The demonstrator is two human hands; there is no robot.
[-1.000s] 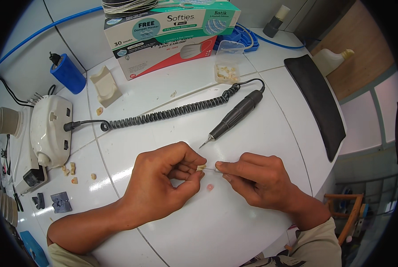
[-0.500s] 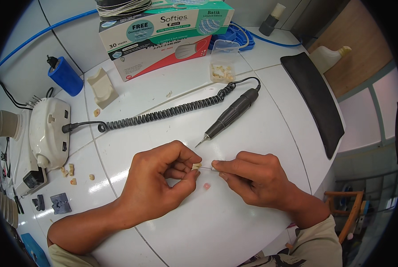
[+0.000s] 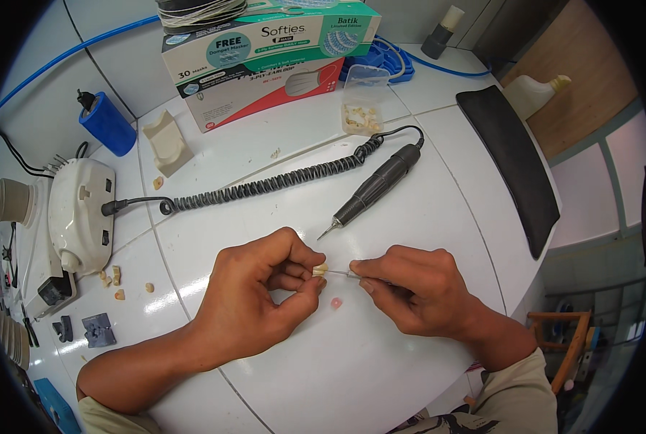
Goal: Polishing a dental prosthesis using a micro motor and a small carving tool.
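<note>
Between the thumb and fingertips of my left hand [image 3: 261, 289] is a small cream tooth-shaped piece [image 3: 320, 269]. My right hand [image 3: 418, 291] pinches a slim metal hand tool [image 3: 340, 273], its thin shaft pointing left. The tool's tip meets the piece, though whether it goes into it is too small to tell. Just below the fingertips, a little pink lump [image 3: 336, 303] lies on the white tiled worktop [image 3: 315, 383]. Beyond both hands rests a black rotary handpiece [image 3: 377, 186] with a pointed metal bit, joined to a coiled cord [image 3: 265, 179].
At left stands a white control unit [image 3: 81, 215] beside a ribbed hose [image 3: 5, 199]. Small cream pieces [image 3: 116, 275] and grey blocks [image 3: 99, 330] lie near it. Mask boxes [image 3: 265, 94], a clear box [image 3: 362, 119] of cream bits and a black pad [image 3: 507, 170] line the back and right.
My right hand has shifted slightly right, so more of the tool's shaft shows between my hands. The left hand has barely moved and keeps its hold on the piece.
</note>
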